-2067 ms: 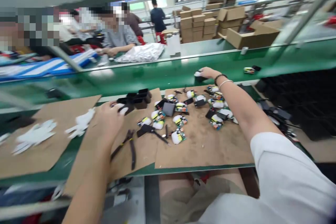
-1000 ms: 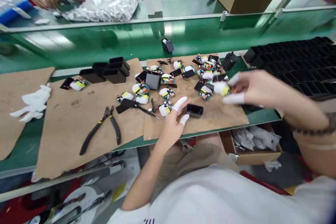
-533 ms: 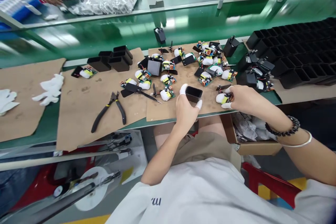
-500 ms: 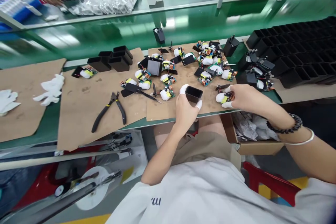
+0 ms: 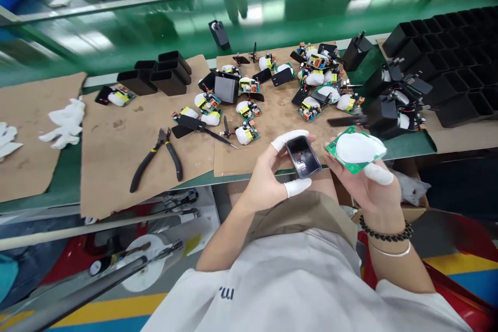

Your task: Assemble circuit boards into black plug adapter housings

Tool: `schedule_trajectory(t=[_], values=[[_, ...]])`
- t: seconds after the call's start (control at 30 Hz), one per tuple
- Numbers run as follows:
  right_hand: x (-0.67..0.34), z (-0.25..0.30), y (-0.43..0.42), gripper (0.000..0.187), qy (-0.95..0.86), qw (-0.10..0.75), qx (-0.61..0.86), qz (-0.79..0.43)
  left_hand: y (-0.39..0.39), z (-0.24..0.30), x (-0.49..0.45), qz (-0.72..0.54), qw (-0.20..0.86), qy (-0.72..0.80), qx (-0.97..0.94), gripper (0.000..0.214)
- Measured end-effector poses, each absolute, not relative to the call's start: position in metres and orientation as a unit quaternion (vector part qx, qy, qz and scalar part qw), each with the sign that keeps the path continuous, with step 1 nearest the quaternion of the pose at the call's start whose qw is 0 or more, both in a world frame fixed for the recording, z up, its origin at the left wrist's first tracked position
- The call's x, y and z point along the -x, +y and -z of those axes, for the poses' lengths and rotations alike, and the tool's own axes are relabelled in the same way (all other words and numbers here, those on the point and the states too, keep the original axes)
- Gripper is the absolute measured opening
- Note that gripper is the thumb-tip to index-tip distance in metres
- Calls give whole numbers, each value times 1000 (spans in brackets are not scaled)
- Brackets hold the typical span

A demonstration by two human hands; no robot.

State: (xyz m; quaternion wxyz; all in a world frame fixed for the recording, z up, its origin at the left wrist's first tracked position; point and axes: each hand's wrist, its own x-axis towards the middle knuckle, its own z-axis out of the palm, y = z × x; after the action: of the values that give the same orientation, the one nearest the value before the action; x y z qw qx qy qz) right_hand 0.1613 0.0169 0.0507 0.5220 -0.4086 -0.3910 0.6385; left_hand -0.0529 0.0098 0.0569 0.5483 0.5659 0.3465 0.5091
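My left hand (image 5: 274, 179), with white finger cots on thumb and a fingertip, grips a black plastic charger housing (image 5: 304, 157). Its glossy face, with light markings, is tilted up toward me. To its right, my right hand (image 5: 369, 187) holds a green circuit board (image 5: 356, 149) whose upturned side carries a broad white patch. A dark flat piece (image 5: 346, 120) shows just beyond the board, blurred. The two parts are apart, both above the table's front edge. Several other circuit boards (image 5: 246, 134) with white and yellow components lie on the cardboard (image 5: 272, 158) beyond my hands.
Cutting pliers (image 5: 159, 158) and a thin black-handled tool (image 5: 216, 137) lie left of my hands. Empty black housings (image 5: 169, 83) stand behind them. Rows of black housings (image 5: 459, 88) fill the right side. White gloves (image 5: 66, 124) lie far left.
My right hand has lifted the circuit board off the cardboard and turned it, its green side now up. My left hand has tilted the housing, so its glossy face shows instead of its opening.
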Motion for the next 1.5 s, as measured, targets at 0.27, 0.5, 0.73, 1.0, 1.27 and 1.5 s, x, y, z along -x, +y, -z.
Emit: schedule_trajectory(t=[0.27,0.5,0.73,1.0,1.27,1.5], values=[[-134,-81,8,70,-588,596,297,-460,-2,-78,55,-479,502,395,-602,71],[-130,-78,7,70,-588,585,304,-469,0,-84,57,-484,471,382,-631,69],[-129,-79,6,71,-594,586,311,-455,0,-82,58,-480,464,384,-638,70],[-132,-76,4,68,-613,564,337,-440,-3,-78,58,-489,480,387,-618,71],[-129,-75,3,69,-609,567,310,-459,-4,-80,57,-491,511,371,-600,72],[-131,-71,3,67,-611,562,336,-446,-3,-77,58,-494,498,377,-605,72]])
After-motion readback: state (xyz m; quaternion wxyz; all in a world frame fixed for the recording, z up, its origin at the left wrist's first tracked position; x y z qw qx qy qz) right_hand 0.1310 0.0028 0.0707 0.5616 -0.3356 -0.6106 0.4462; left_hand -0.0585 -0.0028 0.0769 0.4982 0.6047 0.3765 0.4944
